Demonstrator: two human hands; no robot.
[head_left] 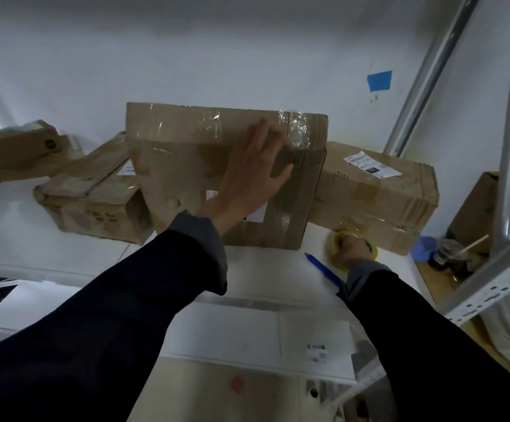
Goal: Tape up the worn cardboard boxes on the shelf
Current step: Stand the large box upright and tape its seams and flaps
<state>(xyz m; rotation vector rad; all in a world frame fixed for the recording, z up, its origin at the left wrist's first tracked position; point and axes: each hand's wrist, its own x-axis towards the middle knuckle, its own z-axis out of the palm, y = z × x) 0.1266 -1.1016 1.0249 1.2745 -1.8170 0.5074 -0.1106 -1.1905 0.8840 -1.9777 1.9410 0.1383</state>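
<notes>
Hands [249,175] on box [186,166], tape roll [354,249]

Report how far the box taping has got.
Done, apparently: clear tape already runs along the top of the middle box. In hand: the left hand presses flat on that box, while the right hand grips the tape roll on the shelf. Left, probably: the crumpled box on the left looks worn; the labelled box on the right shows older tape.
</notes>
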